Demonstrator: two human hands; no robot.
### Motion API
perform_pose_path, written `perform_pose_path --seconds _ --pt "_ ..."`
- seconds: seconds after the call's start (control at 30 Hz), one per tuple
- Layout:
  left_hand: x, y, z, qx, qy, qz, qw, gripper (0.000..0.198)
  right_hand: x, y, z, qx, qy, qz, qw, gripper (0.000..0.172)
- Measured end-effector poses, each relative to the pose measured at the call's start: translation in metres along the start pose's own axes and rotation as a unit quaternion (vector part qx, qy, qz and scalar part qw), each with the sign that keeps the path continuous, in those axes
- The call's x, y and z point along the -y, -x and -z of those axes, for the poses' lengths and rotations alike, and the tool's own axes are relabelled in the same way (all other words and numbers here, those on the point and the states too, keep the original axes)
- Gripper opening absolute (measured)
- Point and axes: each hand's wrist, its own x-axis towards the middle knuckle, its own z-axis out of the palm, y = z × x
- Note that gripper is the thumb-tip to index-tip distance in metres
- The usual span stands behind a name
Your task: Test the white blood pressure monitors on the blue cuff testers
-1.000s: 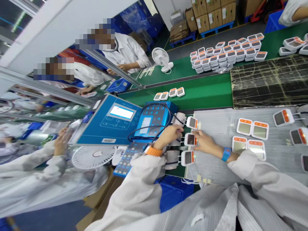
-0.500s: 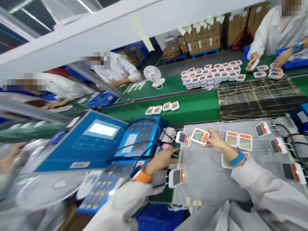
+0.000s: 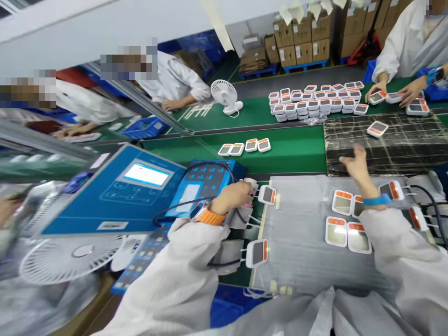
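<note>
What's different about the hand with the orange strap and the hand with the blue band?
The left hand wears an orange strap, and the right hand wears a blue band. The left hand is down on a white holder beside a blue keypad box, while the right hand is lifted, fingers spread, over a dark wrapped sheet. Both are bare and come from white sleeves.
</note>
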Motion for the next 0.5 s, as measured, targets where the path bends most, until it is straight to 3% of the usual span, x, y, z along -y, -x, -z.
perform_pose_path --seconds 0.03,0.1,0.17,0.23,0.37,0.5 --pt "0.002 0.004 -0.009 0.002 0.007 0.000 1.000 0.020 -0.003 0.023 0.002 0.064 0.100 0.016 0.993 0.049" --pt "0.006 0.013 -0.031 0.011 0.035 -0.030 0.999 0.020 -0.010 0.076 0.009 0.170 0.294 0.027 0.940 0.038" --pt "0.007 0.021 -0.052 0.007 0.075 -0.091 0.993 0.024 -0.018 0.123 0.020 0.183 0.419 0.053 0.888 0.044" --pt "0.004 0.026 -0.070 -0.021 0.111 -0.155 0.981 0.026 -0.026 0.151 0.030 0.164 0.478 0.103 0.856 0.054" --pt "0.000 0.024 -0.090 -0.047 0.134 -0.200 0.970 0.018 -0.034 0.151 0.036 0.184 0.503 0.194 0.822 0.063" --pt "0.001 0.020 -0.093 -0.070 0.126 -0.200 0.969 0.015 -0.029 0.137 0.027 0.221 0.530 0.209 0.792 0.059"
